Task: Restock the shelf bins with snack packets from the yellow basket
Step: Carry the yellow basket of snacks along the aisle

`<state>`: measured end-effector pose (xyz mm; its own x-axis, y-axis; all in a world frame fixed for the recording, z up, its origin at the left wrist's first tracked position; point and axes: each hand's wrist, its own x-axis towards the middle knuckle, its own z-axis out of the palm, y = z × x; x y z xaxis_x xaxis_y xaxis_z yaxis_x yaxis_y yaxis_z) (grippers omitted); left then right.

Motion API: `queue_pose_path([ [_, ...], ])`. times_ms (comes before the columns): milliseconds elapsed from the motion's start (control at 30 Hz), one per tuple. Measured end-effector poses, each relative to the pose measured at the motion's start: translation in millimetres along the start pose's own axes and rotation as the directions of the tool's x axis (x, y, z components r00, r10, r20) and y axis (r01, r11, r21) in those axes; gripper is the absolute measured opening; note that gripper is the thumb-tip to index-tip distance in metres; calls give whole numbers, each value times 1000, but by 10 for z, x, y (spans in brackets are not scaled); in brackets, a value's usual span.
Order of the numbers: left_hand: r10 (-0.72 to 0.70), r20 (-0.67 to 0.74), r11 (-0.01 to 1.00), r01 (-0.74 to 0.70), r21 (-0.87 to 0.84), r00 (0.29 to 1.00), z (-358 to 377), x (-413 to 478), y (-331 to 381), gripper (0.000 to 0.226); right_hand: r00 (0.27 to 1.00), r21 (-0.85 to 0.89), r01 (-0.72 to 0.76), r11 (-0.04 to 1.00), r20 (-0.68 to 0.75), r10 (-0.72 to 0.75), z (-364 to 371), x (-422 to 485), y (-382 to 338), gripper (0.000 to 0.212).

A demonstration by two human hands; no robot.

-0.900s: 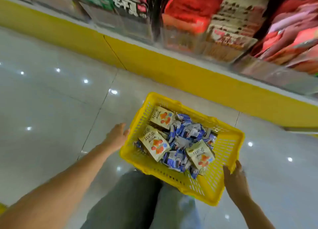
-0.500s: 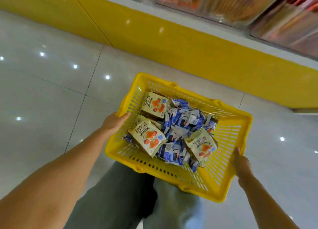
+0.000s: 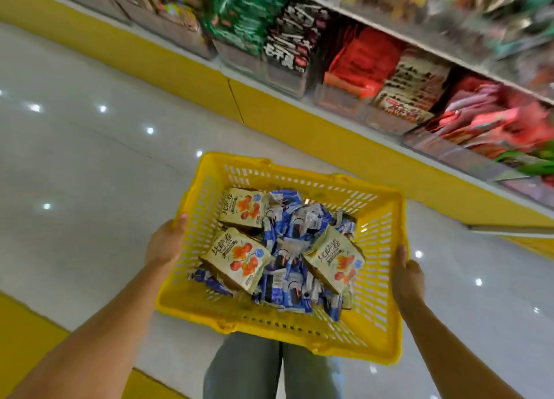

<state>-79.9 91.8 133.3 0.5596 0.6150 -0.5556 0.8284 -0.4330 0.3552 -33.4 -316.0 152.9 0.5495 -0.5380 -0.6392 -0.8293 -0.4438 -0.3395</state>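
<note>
The left hand (image 3: 166, 244) and right hand (image 3: 407, 275) are gripping the yellow slotted plastic basket (image 3: 287, 329) by its rims, thumbs curling over, near the clear shelf bins (image 3: 386, 122). Seemingly positioning it; next: freeing 1 hand for a cream snack packet (image 3: 239, 257) inside.

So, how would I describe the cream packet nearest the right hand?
Find the yellow slotted plastic basket. Among its blue-and-white sachets, the cream packet with orange-red pictures lies alone beside the right wall. Its two look-alikes sit by the left wall.

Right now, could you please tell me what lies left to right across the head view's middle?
Left hand, cream packet, blue packets, second cream packet, right hand; both hands grip the yellow basket.
</note>
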Motion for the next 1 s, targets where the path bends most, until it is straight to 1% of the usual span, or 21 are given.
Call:
queue_pose_path([
  [67,6,-61,998,-10,-66,998,-385,-134,-41,56,997,-37,79,996,-9,-80,-82,-259,-299,61],
  [167,-22,-139,993,5,-115,990,-938,-275,-132,54,979,-79,196,977,-37,-200,-122,-635,-822,58],
  [233,-52,-184,985,20,-173,982,-1296,-344,-231,54,957,-93,276,957,-68,-282,-105,-895,-1167,57],
  [300,-108,-234,966,47,-253,966,-1624,-396,-354,55,930,-81,356,931,-61,-362,-69,-1163,-1515,56],
  [367,-202,-287,941,104,-323,936,-1925,-431,-453,60,897,-58,439,896,-23,-441,-26,-1442,-1890,56],
  [433,-282,-320,910,147,-387,905,-2223,-438,-531,65,849,-36,528,848,-9,-529,25,-1728,-2278,60],
  [500,-328,-347,883,154,-443,879,-2515,-414,-618,68,794,-25,607,794,-6,-607,88,-2035,-2656,63],
  [567,-357,-389,857,132,-498,849,-2792,-362,-702,71,741,-22,671,741,5,-671,174,-2301,-3024,58],
  [600,-373,-412,842,117,-526,832,-2923,-327,-736,72,720,-27,694,720,10,-694,230,-2409,-3209,56],
  [733,-427,-460,805,95,-586,778,-3436,-113,-795,70,646,-30,763,646,38,-762,558,-2734,-3940,58],
  [867,-456,-492,782,70,-619,742,-3889,214,-897,69,605,34,793,609,79,-792,984,-2982,-4615,56],
  [1000,-472,-550,778,32,-628,689,-4305,475,-1031,55,552,33,826,563,150,-820,1445,-3249,-5227,55],
])
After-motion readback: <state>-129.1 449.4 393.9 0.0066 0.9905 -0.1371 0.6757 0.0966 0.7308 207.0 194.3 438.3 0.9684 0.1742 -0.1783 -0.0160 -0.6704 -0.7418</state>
